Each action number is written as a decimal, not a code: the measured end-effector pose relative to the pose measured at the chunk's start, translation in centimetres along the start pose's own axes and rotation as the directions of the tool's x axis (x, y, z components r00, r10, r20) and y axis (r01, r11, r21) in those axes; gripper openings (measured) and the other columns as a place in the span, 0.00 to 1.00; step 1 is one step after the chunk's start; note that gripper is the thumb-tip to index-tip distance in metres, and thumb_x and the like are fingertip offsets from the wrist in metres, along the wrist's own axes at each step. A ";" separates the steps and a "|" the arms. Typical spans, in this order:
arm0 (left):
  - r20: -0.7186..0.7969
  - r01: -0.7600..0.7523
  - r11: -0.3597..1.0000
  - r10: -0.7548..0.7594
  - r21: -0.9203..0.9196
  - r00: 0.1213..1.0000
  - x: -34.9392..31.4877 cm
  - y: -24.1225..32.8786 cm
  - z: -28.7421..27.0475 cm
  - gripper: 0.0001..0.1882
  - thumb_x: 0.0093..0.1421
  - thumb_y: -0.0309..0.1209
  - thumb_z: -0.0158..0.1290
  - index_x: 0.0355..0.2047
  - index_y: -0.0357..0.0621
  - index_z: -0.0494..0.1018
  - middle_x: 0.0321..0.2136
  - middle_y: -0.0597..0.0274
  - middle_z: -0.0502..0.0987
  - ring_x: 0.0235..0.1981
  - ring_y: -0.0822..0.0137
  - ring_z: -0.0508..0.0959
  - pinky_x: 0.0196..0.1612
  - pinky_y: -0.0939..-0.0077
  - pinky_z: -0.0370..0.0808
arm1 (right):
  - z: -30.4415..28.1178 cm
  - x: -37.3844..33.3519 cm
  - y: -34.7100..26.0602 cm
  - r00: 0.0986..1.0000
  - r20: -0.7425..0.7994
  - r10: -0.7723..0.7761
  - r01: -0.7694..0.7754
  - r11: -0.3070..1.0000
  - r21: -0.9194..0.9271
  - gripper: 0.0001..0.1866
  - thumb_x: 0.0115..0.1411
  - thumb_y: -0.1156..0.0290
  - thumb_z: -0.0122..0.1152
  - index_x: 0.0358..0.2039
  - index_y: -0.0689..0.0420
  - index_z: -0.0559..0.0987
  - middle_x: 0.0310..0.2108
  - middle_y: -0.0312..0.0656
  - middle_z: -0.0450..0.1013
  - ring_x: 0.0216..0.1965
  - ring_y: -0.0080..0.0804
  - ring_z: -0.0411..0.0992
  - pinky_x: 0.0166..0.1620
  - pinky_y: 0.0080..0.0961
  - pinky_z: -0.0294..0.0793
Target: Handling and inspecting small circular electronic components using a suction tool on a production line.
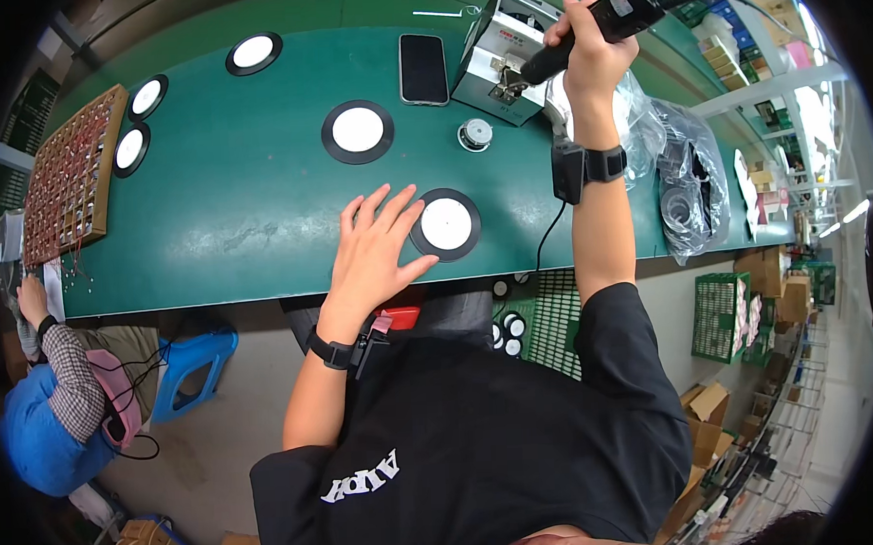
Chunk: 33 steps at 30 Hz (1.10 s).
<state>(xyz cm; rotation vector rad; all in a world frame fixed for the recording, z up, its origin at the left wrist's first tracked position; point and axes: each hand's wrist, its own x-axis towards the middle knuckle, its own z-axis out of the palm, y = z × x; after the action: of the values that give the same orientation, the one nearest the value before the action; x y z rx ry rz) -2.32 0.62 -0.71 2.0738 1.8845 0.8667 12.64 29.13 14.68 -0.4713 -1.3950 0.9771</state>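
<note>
My right hand (595,56) is raised at the far right of the table, wrapped round a black electric screwdriver (628,13) with a cord. The driver's tip is at the front of a grey box-shaped screw feeder (489,73); whether a screw is on it is too small to tell. My left hand (369,248) lies palm down with fingers spread, its fingertips at the left edge of a black round plate with a white centre (448,223). Beyond it lies a similar black-and-white plate (357,132). A small round silver part with a white rim (474,134) sits near the feeder.
A phone (423,70) lies left of the feeder. More round plates (254,53) lie at the far left, by a wooden grid tray (77,181) of small parts. Plastic bags (690,174) cover the right end. A co-worker (58,416) sits at the left; a blue stool (196,376) stands beside them.
</note>
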 end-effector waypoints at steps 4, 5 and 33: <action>-0.020 0.001 1.000 -0.001 0.009 1.000 0.0 0.0 -0.1 0.37 0.53 0.48 0.68 0.61 0.46 0.74 0.67 0.61 0.69 0.69 0.51 0.64 0.71 0.47 0.56 | 0.6 -4.9 -3.7 0.983 0.108 0.150 -0.168 0.970 0.174 0.05 0.62 0.77 0.63 0.36 0.61 0.74 0.20 0.39 0.68 0.18 0.32 0.68 0.27 0.34 0.72; -0.024 -0.002 1.000 0.002 0.011 1.000 0.0 0.1 0.0 0.36 0.53 0.47 0.68 0.60 0.46 0.74 0.66 0.60 0.70 0.69 0.51 0.64 0.71 0.47 0.56 | 0.6 -6.7 -4.8 0.979 0.135 0.152 -0.175 0.967 0.182 0.06 0.63 0.77 0.61 0.38 0.60 0.73 0.20 0.39 0.67 0.18 0.32 0.67 0.28 0.35 0.72; -0.042 -0.011 1.000 0.012 0.012 0.999 -0.2 -0.2 0.1 0.37 0.53 0.47 0.68 0.61 0.46 0.73 0.67 0.60 0.69 0.68 0.50 0.65 0.70 0.44 0.57 | 1.5 -20.2 -5.5 0.835 0.535 0.129 -0.168 0.986 0.025 0.10 0.64 0.82 0.60 0.40 0.60 0.67 0.23 0.41 0.69 0.20 0.30 0.68 0.31 0.34 0.75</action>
<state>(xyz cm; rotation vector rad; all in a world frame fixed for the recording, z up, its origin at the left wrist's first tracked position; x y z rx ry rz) -2.41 0.48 -0.98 2.0910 1.9049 0.9113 15.07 9.67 7.14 -0.2612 -1.8322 1.3503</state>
